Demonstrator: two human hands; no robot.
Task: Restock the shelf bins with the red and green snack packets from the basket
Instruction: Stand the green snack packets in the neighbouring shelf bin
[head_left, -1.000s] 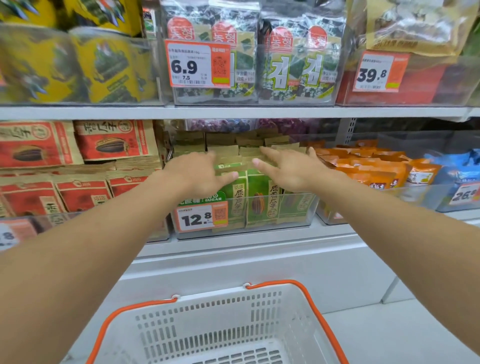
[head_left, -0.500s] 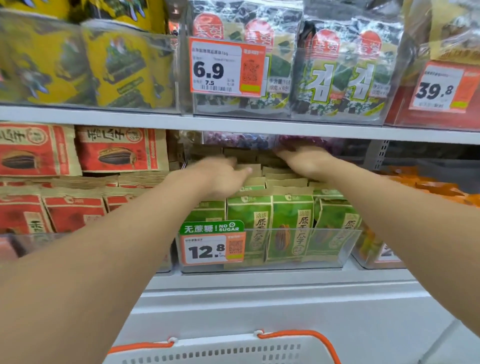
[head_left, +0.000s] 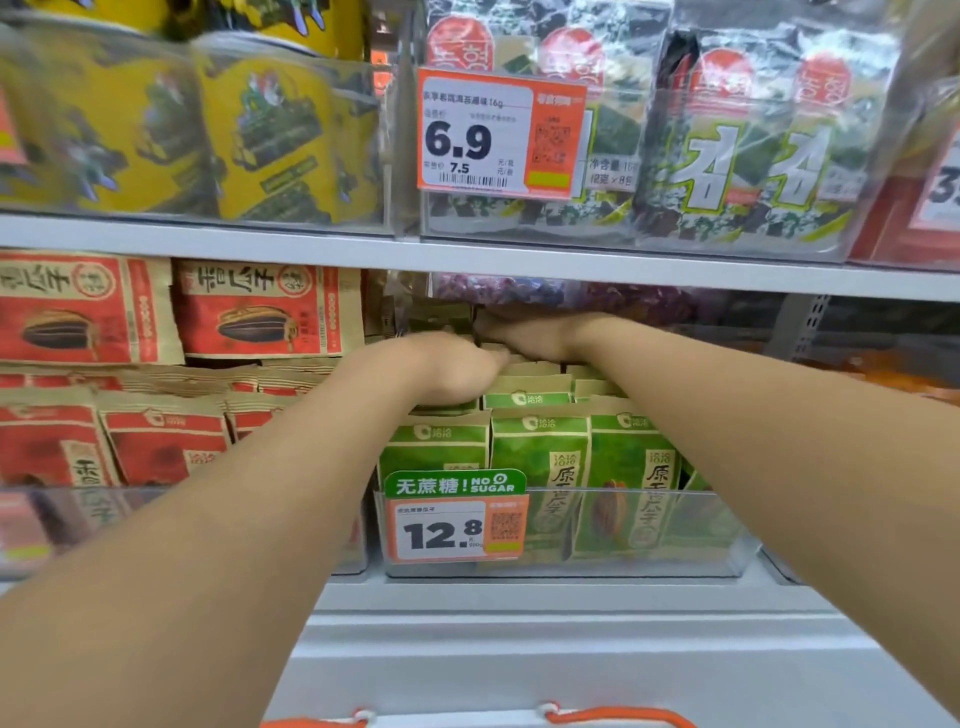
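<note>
Nearest, the basket (head_left: 597, 716) shows only its orange rim at the bottom edge; its contents are out of view. Above it, the clear shelf bin (head_left: 623, 530) holds upright green snack packets (head_left: 540, 467) in rows. The left hand (head_left: 447, 369) lies palm-down on their tops. The right hand (head_left: 524, 332) reaches deeper; whether either grips anything, I cannot tell. These paper pouches look light and crinkly, likely best pinched at the folded top. Red snack packets (head_left: 161, 447) fill the bin just left.
</note>
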